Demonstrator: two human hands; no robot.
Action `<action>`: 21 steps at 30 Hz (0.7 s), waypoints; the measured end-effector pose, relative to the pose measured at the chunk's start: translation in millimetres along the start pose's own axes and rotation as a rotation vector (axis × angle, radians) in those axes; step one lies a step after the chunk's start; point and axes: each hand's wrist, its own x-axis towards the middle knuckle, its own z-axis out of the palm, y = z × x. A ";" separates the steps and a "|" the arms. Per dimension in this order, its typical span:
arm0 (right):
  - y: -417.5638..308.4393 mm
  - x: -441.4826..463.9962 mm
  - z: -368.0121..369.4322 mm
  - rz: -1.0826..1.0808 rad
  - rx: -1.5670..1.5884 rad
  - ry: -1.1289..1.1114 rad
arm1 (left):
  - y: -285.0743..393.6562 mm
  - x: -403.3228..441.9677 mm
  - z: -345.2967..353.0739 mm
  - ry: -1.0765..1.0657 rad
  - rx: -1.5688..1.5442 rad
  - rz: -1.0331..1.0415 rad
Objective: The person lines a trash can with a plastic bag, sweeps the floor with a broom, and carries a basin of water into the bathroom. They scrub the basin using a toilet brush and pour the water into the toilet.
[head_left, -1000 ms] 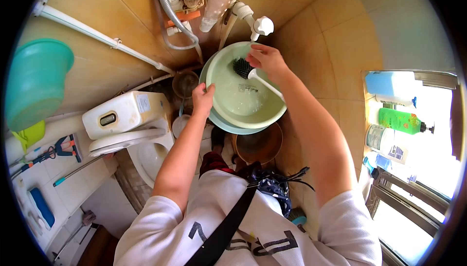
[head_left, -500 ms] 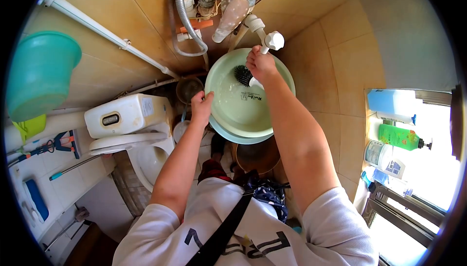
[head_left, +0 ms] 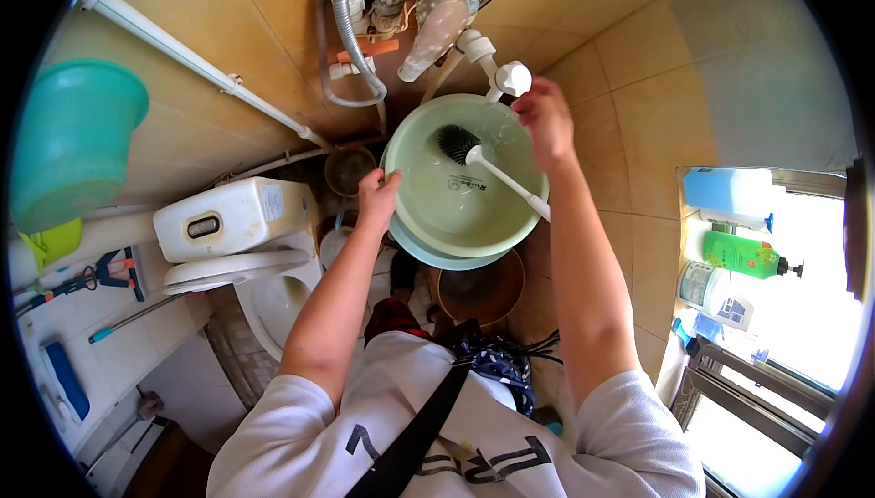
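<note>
A pale green basin [head_left: 465, 215] sits tilted a little toward me, its rim held on the left side by my left hand [head_left: 378, 199], fingers closed round the edge. Inside it lies a brush with a black bristle head [head_left: 458, 143] and a white handle [head_left: 504, 174] resting over the right rim. My right hand [head_left: 547, 124], slightly blurred, is beside the white tap [head_left: 512, 79] above the basin's upper right edge. Its fingers look loosely apart, with nothing visible in them. A light blue basin [head_left: 447, 261] shows beneath the green one.
On the left stand a toilet [head_left: 273, 302] and its cistern [head_left: 228, 217]. A teal bucket [head_left: 77, 143] hangs at upper left. Grey hose [head_left: 344, 20] and pipes run along the wall. A brown tub [head_left: 483, 288] is below; bottles, including a green pump bottle [head_left: 743, 254], line the windowsill.
My right hand has moved right, from under the tap's spout to beside its knob. The brush handle now lies fully visible across the basin. My left hand stays on the rim.
</note>
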 end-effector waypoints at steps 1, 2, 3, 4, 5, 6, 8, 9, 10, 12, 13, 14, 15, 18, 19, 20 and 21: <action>-15.4 -2.3 -0.5 -0.153 0.007 0.010 | -2.4 2.5 -1.0 -0.004 -0.002 -0.001; -28.5 -5.9 1.7 -0.229 -0.076 -0.021 | -5.0 5.1 -1.6 -0.008 -0.002 -0.003; -43.0 -12.8 9.9 -0.363 -0.338 -0.022 | -9.4 5.5 -3.0 -0.014 0.000 -0.009; -56.3 -18.8 21.0 -0.498 -0.603 -0.023 | -12.0 5.5 -3.2 -0.013 -0.004 -0.017; -61.9 -21.4 28.6 -0.633 -0.870 -0.024 | -13.5 7.5 -2.6 -0.012 -0.009 -0.021; -59.5 -15.5 30.7 -0.681 -0.886 0.034 | -13.3 7.4 -1.9 -0.013 -0.013 -0.026; -55.3 -10.9 35.9 -0.654 -1.088 0.170 | -13.3 6.7 -1.4 -0.017 0.006 -0.020; -53.4 -10.5 40.3 -0.638 -1.187 0.239 | -12.7 6.1 -1.7 -0.018 0.016 -0.016; -59.1 -14.0 47.3 -0.520 -1.223 0.254 | -13.0 3.9 -2.5 -0.016 0.023 -0.013; -74.4 -23.9 59.6 -0.396 -1.267 0.294 | -9.6 3.6 -2.2 -0.011 0.036 -0.001; -77.1 -28.9 61.4 -0.331 -1.290 0.313 | -8.0 0.9 -3.1 -0.014 0.043 -0.012; -63.4 -24.6 45.2 -0.305 -1.259 0.293 | -5.9 -0.8 -3.8 -0.017 0.048 -0.023; -39.7 -12.3 16.0 -0.283 -1.227 0.270 | -3.8 -0.6 -4.0 -0.016 0.050 -0.031; -0.2 -47.0 -19.4 -0.227 -1.345 0.187 | -8.1 -0.9 -10.9 -0.039 0.016 0.001; 26.6 -68.7 -39.3 -0.290 -1.464 0.060 | -8.1 -2.8 -12.7 -0.035 0.010 0.013; 42.8 -94.2 -55.1 -0.350 -1.579 -0.068 | -6.9 -5.6 -13.7 -0.035 0.006 0.024; 45.3 -119.6 -59.9 -0.173 -1.728 -0.129 | -6.3 -6.6 -13.4 -0.038 0.002 0.036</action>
